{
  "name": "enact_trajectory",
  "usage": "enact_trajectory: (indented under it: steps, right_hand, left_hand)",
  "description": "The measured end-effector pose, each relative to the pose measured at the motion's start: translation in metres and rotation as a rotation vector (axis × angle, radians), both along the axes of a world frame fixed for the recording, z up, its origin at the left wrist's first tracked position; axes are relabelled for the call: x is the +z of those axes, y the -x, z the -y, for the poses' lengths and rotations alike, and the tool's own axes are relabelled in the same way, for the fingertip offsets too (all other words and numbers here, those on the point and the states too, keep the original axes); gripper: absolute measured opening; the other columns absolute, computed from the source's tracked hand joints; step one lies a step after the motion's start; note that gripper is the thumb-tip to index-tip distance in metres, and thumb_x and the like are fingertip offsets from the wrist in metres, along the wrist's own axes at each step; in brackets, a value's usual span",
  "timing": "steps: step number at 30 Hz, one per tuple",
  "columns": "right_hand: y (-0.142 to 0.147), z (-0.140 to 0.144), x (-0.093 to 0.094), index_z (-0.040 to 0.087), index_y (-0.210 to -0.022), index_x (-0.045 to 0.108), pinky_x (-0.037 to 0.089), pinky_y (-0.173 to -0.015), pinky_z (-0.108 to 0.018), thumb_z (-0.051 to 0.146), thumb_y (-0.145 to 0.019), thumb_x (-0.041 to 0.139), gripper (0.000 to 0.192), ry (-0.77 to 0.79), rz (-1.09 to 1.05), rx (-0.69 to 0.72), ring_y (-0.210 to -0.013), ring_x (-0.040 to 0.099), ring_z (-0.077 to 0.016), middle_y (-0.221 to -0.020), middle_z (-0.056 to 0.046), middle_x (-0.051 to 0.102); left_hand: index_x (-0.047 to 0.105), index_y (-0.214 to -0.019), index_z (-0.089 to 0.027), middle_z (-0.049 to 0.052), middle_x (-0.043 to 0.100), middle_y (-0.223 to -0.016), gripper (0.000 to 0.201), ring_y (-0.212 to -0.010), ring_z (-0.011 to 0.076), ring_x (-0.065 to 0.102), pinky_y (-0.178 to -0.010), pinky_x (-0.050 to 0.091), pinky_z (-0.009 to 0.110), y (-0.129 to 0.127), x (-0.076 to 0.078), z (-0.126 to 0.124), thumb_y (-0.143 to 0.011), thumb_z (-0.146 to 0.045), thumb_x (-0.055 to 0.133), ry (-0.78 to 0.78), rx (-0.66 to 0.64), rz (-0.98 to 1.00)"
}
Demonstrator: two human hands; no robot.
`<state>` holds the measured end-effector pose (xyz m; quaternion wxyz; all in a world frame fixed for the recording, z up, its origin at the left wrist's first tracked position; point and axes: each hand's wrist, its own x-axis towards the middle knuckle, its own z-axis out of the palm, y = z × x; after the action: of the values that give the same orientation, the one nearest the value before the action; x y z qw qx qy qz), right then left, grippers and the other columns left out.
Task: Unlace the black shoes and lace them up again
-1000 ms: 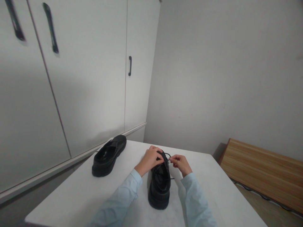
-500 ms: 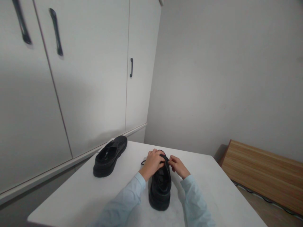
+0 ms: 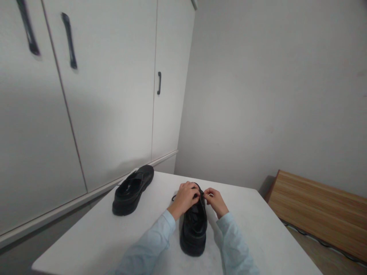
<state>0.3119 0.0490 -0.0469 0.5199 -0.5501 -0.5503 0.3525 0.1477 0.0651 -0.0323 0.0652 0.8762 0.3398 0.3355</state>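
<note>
A black shoe (image 3: 194,240) stands on the white table with its heel toward me and its toe pointing away. My left hand (image 3: 185,196) lies over the front of its opening, fingers curled onto the upper and hiding most of the lacing. From the right, my right hand (image 3: 217,201) pinches thumb and finger together at the shoe's lacing, on what looks like the black shoelace; the exact grip is small and dark. A thin black lace end (image 3: 173,197) sticks out left of my left hand.
A second black shoe (image 3: 132,191) stands on the table (image 3: 94,244) at the far left. Behind it rises a white cabinet (image 3: 114,95) with dark handles. A grey wall (image 3: 258,95) closes off the back, and a wood-grain panel (image 3: 318,206) leans at the right.
My right hand has shifted very slightly at the lacing, its fingers a little more lifted. My left hand and both shoes look nearly the same.
</note>
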Motion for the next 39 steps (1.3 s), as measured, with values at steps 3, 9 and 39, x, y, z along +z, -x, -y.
enact_trajectory:
  steps: [3, 9, 39]
  right_hand:
    - [0.004, 0.002, -0.001, 0.017, -0.057, 0.054, 0.033, -0.046, -0.021, 0.024, -0.056, 0.058, 0.008, 0.020, -0.076, 0.002, -0.049, 0.043, -0.0098, -0.052, 0.004, 0.050]
    - [0.011, 0.009, 0.006, 0.019, -0.062, 0.051, 0.032, -0.049, -0.020, 0.028, -0.060, 0.059, 0.012, -0.036, -0.253, -0.040, -0.055, 0.046, -0.0102, -0.063, 0.002, 0.058]
    - [-0.010, 0.013, 0.021, 0.016, -0.065, 0.067, 0.036, -0.053, -0.025, 0.044, -0.068, 0.066, 0.028, -0.129, -0.296, -0.055, -0.049, 0.040, -0.0096, -0.055, 0.001, 0.055]
  left_hand:
    - [0.064, -0.083, -0.021, 0.002, 0.061, -0.096, 0.006, -0.097, 0.0208, 0.050, -0.083, 0.035, 0.035, 0.002, 0.000, 0.000, -0.077, -0.020, 0.064, -0.020, -0.002, 0.002]
    - [0.061, -0.086, -0.020, 0.003, 0.059, -0.094, 0.005, -0.095, 0.0200, 0.050, -0.083, 0.037, 0.034, 0.005, 0.004, 0.002, -0.082, -0.023, 0.057, -0.016, -0.013, 0.035]
    - [0.035, -0.085, -0.021, -0.003, 0.057, -0.066, 0.025, -0.064, 0.0130, 0.061, -0.063, 0.051, 0.029, 0.017, 0.022, -0.004, -0.088, -0.045, 0.041, 0.564, -0.255, 0.987]
